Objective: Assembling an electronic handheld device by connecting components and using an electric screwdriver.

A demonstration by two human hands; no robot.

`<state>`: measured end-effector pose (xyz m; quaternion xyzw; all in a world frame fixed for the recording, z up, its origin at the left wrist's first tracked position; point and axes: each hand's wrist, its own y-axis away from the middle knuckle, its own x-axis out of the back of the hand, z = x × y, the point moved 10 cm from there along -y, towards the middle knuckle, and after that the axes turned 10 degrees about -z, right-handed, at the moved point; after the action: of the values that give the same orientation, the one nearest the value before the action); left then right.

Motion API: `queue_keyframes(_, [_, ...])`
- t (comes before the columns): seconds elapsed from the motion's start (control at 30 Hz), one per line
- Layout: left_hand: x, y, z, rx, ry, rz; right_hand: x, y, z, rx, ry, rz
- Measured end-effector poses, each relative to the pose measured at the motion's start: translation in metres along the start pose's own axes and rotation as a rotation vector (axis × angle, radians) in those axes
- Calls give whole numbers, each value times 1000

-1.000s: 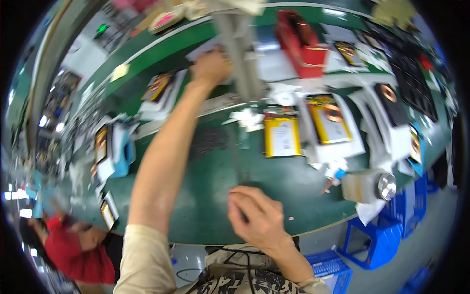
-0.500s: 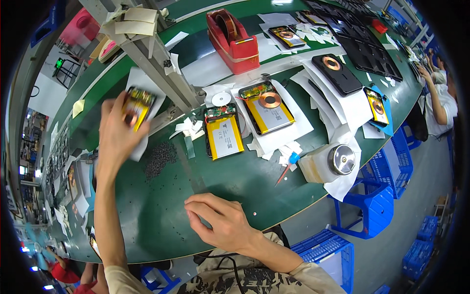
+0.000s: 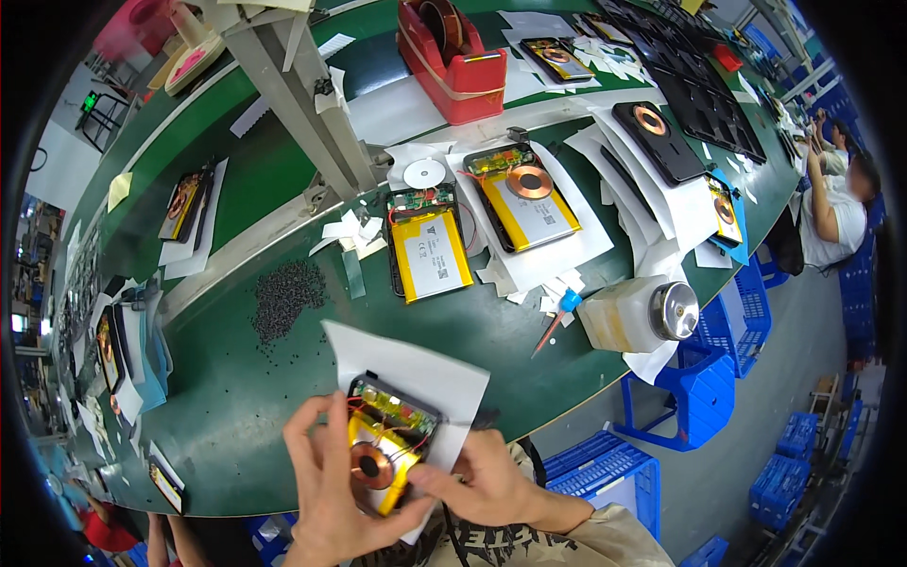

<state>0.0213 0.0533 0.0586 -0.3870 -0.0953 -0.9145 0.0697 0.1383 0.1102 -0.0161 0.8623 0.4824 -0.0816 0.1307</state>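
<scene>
Now the device (image 3: 389, 427) swings in from ten o'clock to between six and seven, paper (image 3: 425, 364) beneath, by the counter's (image 3: 227, 425) near edge: left hand (image 3: 333, 482) fingers pinch one side, right hand (image 3: 491, 484) fingers the other, sharing the hold.

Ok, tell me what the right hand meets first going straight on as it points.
Likely the held open device, whose edge the right hand seems to touch with its thumb; exact depth is unclear.
</scene>
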Motion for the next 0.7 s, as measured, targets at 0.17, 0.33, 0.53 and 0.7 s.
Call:
queue_keyframes(0.17, [-13, 12, 1, -184, -26, -150, 23, 1, -2, 52, -44, 62])
queue_keyframes(0.33, [-13, 15, -2, -135, -64, -99, 1, -8, 11, -14, 5, -68])
queue_keyframes(0.53, [-1, 6, -23, -67, 224, 11, 5, -21, -1, 116, 19, -21])
queue_keyframes(0.7, [-9, 20, -47, 166, 706, 182, 6, -22, -9, 152, -216, 79])
